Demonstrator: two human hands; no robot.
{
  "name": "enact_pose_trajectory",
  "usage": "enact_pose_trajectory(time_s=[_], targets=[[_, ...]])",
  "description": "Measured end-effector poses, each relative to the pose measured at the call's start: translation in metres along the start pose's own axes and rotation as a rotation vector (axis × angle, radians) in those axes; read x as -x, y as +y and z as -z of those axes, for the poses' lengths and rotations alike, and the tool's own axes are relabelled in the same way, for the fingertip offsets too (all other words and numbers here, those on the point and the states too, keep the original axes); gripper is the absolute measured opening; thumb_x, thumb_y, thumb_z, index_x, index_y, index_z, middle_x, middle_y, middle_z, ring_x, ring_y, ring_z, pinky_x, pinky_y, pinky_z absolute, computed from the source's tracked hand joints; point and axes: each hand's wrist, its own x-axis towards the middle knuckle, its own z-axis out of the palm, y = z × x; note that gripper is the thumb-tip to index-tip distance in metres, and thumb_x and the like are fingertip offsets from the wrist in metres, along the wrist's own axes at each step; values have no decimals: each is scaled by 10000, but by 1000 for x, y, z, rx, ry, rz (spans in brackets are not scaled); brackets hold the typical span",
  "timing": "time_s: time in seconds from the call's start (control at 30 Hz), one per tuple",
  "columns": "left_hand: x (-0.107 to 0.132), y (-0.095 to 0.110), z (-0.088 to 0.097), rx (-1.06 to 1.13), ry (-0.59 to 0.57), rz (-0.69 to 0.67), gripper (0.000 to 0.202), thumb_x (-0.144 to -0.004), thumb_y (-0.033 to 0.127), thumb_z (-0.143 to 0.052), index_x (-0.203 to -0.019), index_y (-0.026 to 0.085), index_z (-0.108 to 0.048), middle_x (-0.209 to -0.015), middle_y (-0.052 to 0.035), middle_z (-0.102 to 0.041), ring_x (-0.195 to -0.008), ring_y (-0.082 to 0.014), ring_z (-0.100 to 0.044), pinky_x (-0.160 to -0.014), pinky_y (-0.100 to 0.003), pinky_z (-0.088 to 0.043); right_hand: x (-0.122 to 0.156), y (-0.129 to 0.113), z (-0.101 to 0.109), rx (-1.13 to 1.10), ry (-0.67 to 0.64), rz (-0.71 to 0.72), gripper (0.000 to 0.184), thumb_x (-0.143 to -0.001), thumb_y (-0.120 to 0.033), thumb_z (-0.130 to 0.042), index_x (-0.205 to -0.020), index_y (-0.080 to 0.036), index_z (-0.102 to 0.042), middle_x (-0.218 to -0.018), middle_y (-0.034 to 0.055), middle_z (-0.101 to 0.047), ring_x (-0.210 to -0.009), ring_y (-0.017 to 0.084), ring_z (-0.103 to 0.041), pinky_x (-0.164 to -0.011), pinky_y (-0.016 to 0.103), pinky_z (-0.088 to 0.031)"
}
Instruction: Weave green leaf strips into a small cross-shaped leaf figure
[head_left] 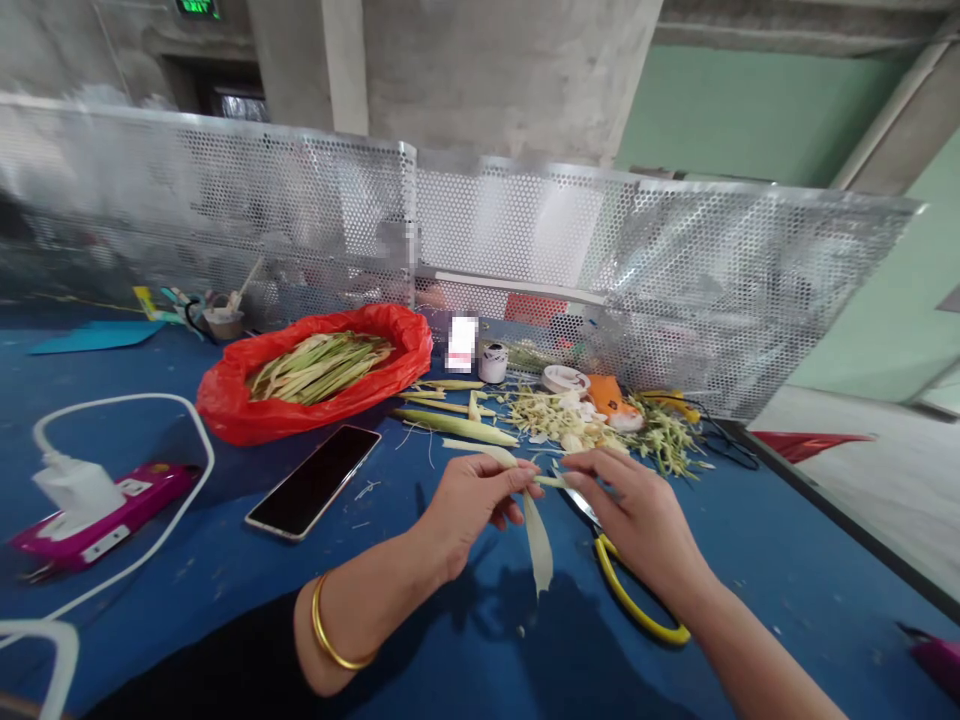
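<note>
My left hand, a gold bangle on its wrist, is closed in a pinch on a pale husk strip that hangs below the fingers. Another end of pale husk sticks out to the left, above that hand. Facing it, my right hand pinches a thin end of the pale strip between thumb and fingers. Beneath the right hand lie scissors with yellow handles, partly covered by it. Just beyond the hands are longer greenish husk pieces on the blue table.
A red plastic bag of long green-and-pale leaves stands at back left. Nearer are a phone and a magenta power strip with a white cable. Piled pale scraps, a small can and a tape roll lie before the perforated metal screen.
</note>
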Motion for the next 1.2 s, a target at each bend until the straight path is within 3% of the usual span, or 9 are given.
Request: enact_pose_trajectory(time_s=[0.07, 0.17, 0.27, 0.37, 0.5, 0.6, 0.8, 1.0, 1.2], targets=[[4, 0, -3, -96, -82, 29, 195, -724, 316, -703, -799, 137, -729, -728, -48, -720, -442, -70, -532, -432, -187, -350, -1, -1, -1, -108, 23, -25, 261, -937, -355, -483, -912, -200, -692, -945, 80, -674, -890, 207, -629, -779, 305, -478], [12, -3, -9, -216, -246, 68, 179, -727, 321, -680, -713, 146, -719, -668, -28, -696, -430, -79, -533, -412, -190, -345, -1, -7, -7, -261, -103, -75, 401, -944, -416, -447, -715, -190, -686, -849, 75, -668, -847, 204, -623, -782, 319, -488], [18, -7, -15, -291, -295, 65, 189, -739, 283, -643, -611, 151, -688, -629, -18, -669, -404, -72, -504, -420, -198, -353, 4, -16, -17, -503, -273, -208, 433, -886, -506, -512, -643, -176, -651, -802, 50, -638, -644, 154, -611, -596, 274, -509], [20, -11, -18, -315, -287, 90, 186, -725, 263, -636, -581, 155, -683, -625, -22, -670, -400, -75, -497, -434, -208, -362, 8, -26, -24, -790, -362, -466, 362, -773, -532, -648, -773, -170, -660, -714, 5, -615, -422, 100, -531, -400, 232, -441], [20, -13, -19, -312, -309, 152, 171, -704, 297, -652, -614, 158, -696, -645, -31, -688, -419, -85, -515, -418, -201, -340, 9, -25, -23, -867, -110, -570, 287, -692, -435, -750, -773, -171, -673, -730, 28, -649, -589, 157, -600, -492, 244, -487], [19, -13, -18, -314, -304, 164, 204, -703, 333, -659, -606, 155, -674, -656, -37, -692, -420, -78, -508, -406, -193, -328, 7, -21, -18, -765, 98, -438, 202, -738, -375, -728, -724, -182, -667, -826, 42, -655, -754, 187, -601, -650, 280, -503], [10, -12, -12, -197, -105, 162, 215, -696, 359, -671, -635, 157, -633, -610, -23, -655, -391, -87, -518, -382, -200, -322, 16, -33, -14, -364, 223, -1, 98, -872, -238, -598, -804, -227, -668, -820, 56, -624, -795, 204, -605, -711, 330, -502], [1, -4, -4, 47, 24, 211, 169, -662, 290, -692, -740, 141, -675, -582, 7, -625, -389, -56, -458, -337, -175, -200, 33, -50, -34, 147, 39, 398, 213, -931, -169, -456, -948, -228, -660, -880, 79, -657, -750, 185, -633, -629, 283, -534], [-5, 8, 4, 291, 51, 270, 113, -746, 196, -624, -827, 147, -685, -727, -42, -704, -632, -112, -657, -370, -127, -298, 28, -45, -47, 443, -52, 596, 277, -906, -61, -402, -1057, -101, -631, -988, 132, -656, -917, 245, -620, -851, 383, -533]])
